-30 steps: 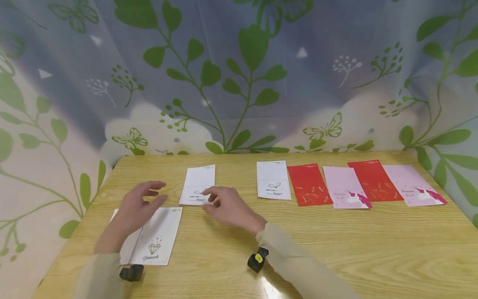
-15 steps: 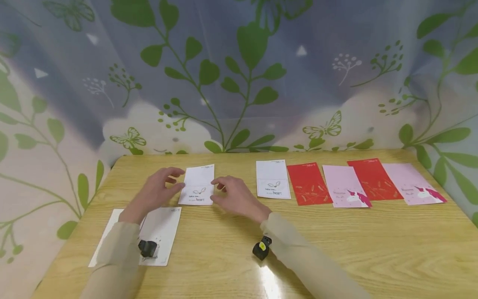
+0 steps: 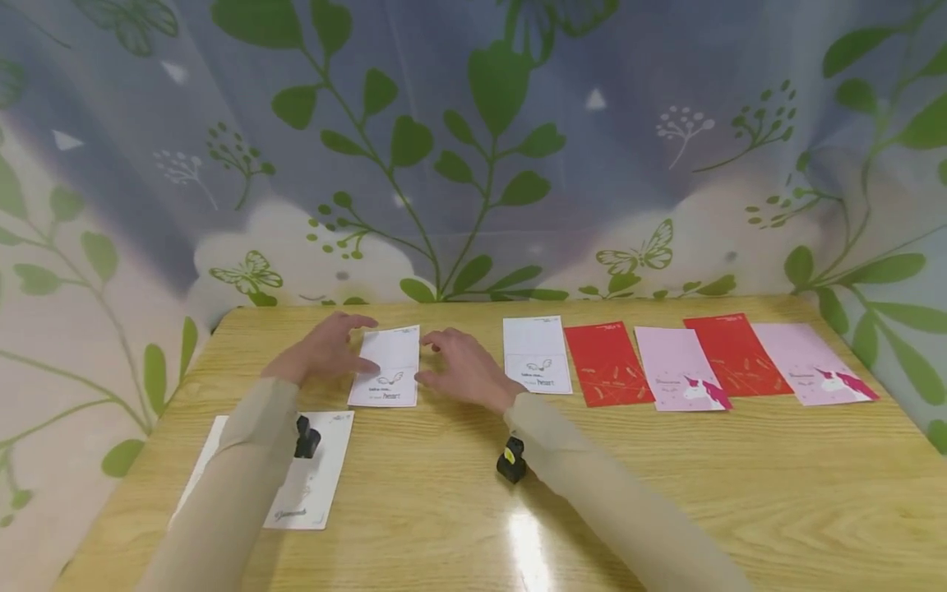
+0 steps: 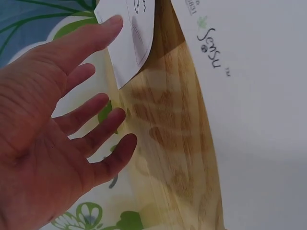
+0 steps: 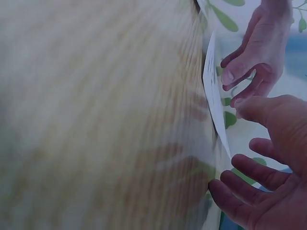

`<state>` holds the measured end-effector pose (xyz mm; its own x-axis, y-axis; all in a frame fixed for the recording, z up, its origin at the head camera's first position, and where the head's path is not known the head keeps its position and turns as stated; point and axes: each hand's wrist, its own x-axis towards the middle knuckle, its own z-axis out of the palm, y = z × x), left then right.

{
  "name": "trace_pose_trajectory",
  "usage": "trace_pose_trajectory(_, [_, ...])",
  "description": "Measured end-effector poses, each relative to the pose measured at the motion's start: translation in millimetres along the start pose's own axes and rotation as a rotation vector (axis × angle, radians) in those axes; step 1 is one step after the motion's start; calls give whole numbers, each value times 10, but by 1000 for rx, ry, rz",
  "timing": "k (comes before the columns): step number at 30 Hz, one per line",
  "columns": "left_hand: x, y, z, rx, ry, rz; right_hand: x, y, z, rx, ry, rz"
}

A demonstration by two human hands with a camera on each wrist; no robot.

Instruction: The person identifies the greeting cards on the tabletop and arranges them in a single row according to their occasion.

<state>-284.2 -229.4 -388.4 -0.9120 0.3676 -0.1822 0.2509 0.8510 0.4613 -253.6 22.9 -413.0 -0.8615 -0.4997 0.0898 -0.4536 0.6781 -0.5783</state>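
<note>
A white card (image 3: 385, 386) printed with small wings and the word "heart" lies on the table between my two hands. My left hand (image 3: 325, 349) hovers at its left side, with the thumb over the card's left part. In the left wrist view the fingers of the left hand (image 4: 62, 115) are spread and slightly bent, holding nothing. At the card's right edge is my right hand (image 3: 469, 370), thumb and fingers apart. The right wrist view shows that right hand (image 5: 273, 177) loosely bent beside the card (image 5: 213, 91); whether it touches the edge I cannot tell.
Under my left forearm lie larger white cards (image 3: 325, 460), partly covered. To the right, along the wooden table (image 3: 666, 493), stand in a row a matching white card (image 3: 536, 341), red cards (image 3: 607, 362) and pink unicorn cards (image 3: 673, 353). A patterned curtain (image 3: 562, 222) hangs behind.
My left hand has moved right and away from me, from above the larger white cards to the left side of the heart card. My right hand has shifted from over the card to its right edge.
</note>
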Motion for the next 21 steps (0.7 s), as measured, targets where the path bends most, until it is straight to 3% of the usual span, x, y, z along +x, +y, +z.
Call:
trace_pose_trajectory(7, [41,7,-28,37,-97,-61,149,-6,-27,-84,-26,1])
trace_pose_trajectory(16, [79,27,-42,72,-138,-86,301,-23,20,-176,-111,94])
trace_pose_trajectory(21, [86,63,-52,83,-174,-132,330,-39,31,-215,-142,126])
